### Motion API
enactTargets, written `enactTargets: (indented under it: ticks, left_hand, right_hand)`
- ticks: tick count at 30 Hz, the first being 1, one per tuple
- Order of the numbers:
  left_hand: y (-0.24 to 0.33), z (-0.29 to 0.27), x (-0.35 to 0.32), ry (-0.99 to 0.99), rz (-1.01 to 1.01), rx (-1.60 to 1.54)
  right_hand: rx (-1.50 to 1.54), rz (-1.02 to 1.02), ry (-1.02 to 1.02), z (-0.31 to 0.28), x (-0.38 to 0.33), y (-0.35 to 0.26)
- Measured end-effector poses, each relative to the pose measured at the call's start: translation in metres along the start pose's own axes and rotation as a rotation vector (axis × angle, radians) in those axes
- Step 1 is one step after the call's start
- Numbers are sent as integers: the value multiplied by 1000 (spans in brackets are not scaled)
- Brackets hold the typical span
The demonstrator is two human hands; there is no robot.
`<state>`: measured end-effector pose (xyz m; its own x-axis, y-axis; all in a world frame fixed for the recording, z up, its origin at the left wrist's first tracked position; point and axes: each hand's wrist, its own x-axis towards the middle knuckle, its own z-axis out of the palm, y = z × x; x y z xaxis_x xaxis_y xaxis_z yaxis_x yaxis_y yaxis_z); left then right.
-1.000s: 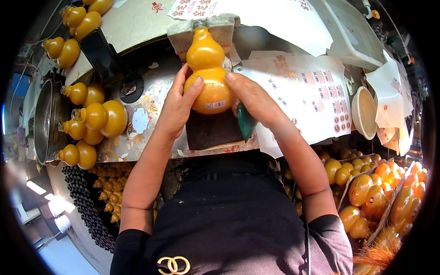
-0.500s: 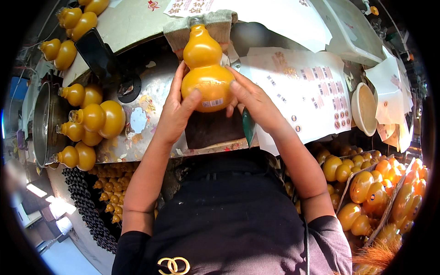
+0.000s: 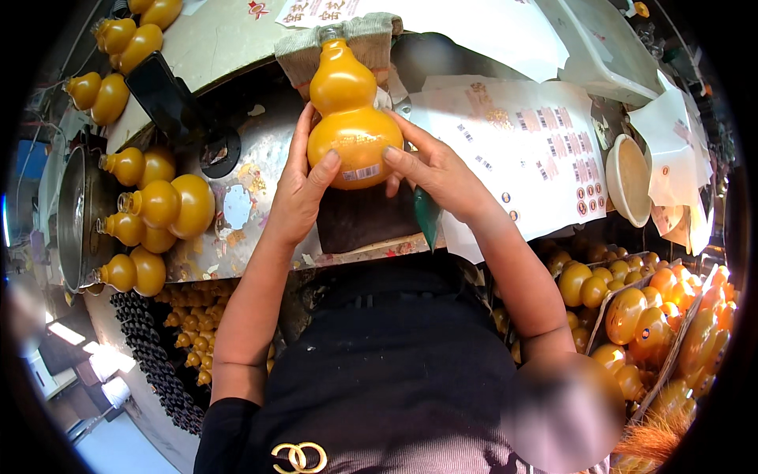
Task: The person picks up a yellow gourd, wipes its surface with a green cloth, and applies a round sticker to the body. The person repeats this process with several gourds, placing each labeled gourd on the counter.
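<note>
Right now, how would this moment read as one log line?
left hand: holds gourd bottle | right hand: holds it too | beside: sticker sheets

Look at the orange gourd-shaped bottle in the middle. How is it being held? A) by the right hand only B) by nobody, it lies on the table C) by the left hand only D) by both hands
D: the left hand and the right hand each press a side of the gourd-shaped bottle.

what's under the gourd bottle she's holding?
Under the gourd-shaped bottle: a dark pad on the metal worktop, and a folded cloth behind its neck. Both hands hide the rest.
</note>
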<state>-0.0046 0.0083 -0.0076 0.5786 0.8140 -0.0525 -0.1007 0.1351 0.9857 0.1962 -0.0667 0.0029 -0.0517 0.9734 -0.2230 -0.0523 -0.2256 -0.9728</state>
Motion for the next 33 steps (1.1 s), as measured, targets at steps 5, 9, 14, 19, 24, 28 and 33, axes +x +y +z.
enactTargets:
  ticks: [5, 9, 14, 19, 24, 28, 33]
  left_hand:
    - [3, 5, 1, 10, 6, -86]
    - [-1, 5, -2, 26, 5, -31]
    - [9, 13, 2, 90, -5, -182]
    - [6, 19, 6, 149, 54, 22]
    - [4, 15, 7, 177, 10, -114]
    - [14, 23, 10, 193, 48, -67]
    - [12, 27, 13, 217, 66, -19]
  right_hand:
    - [78, 32, 10, 3, -1, -7]
    - [19, 5, 14, 4, 0, -3]
    - [47, 47, 79, 7, 0, -8]
    - [-14, 28, 95, 15, 3, -15]
    - [-1, 59, 106, 13, 2, -16]
    - [-179, -17, 177, 14, 9, -12]
    - [-187, 44, 146, 13, 12, -9]
